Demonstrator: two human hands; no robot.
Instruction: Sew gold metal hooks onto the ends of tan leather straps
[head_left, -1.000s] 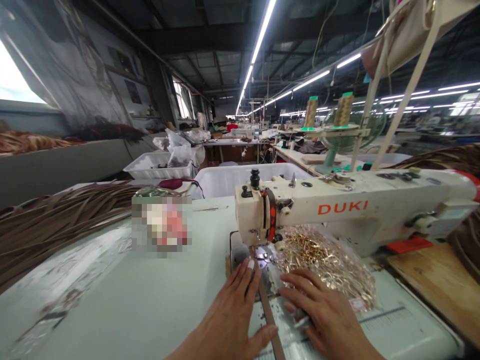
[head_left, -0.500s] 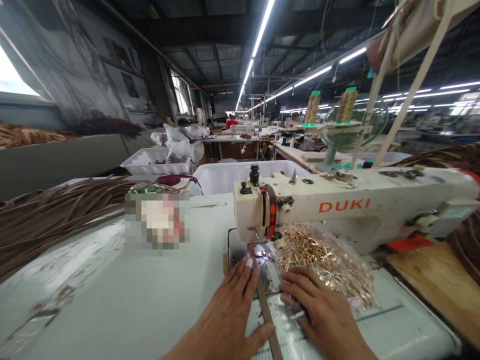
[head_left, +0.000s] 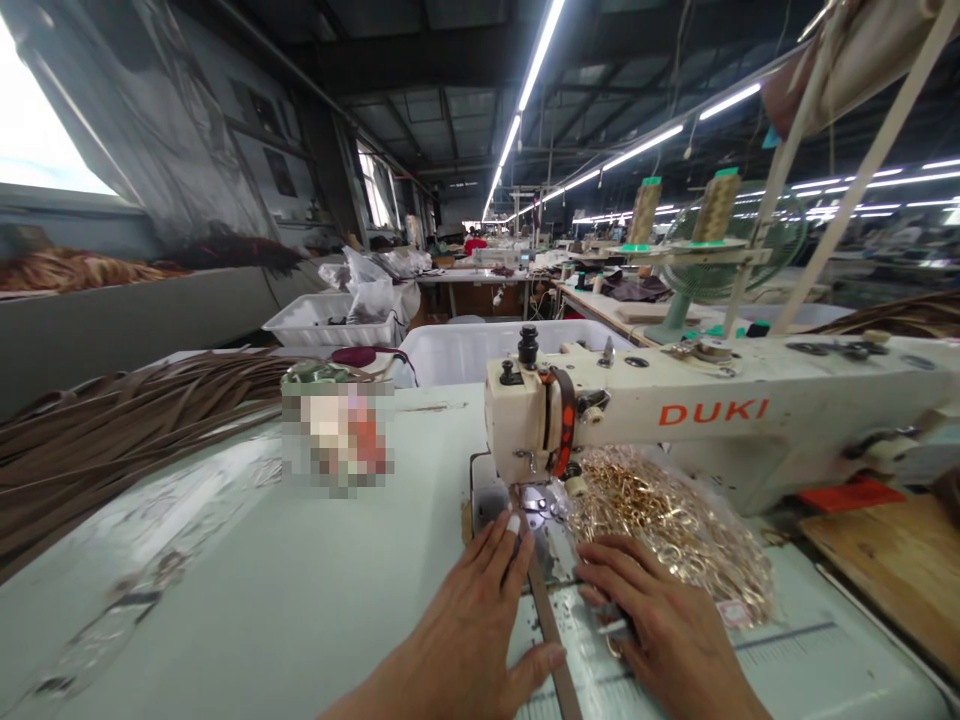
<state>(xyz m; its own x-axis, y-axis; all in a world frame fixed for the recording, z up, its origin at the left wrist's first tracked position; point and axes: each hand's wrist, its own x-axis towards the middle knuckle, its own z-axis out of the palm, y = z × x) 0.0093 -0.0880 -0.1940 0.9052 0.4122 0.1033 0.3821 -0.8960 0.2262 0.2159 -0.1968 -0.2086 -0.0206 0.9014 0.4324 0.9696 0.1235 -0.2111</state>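
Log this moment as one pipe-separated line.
left hand: extended, thumb across strap | right hand: curled over metallic item | sewing machine: strap leads to its head | hardware bag: beyond right hand

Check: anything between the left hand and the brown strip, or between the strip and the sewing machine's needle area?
Nothing visible separates the left hand from the brown strip. Toward the sewing machine, no obstacle shows; left fingertips partly hide the strip. The bag of gold-coloured pieces lies to the right, off its line.

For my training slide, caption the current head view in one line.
Left hand on a brown strip at a sewing machine, right hand beside a bag of gold-coloured metal pieces.
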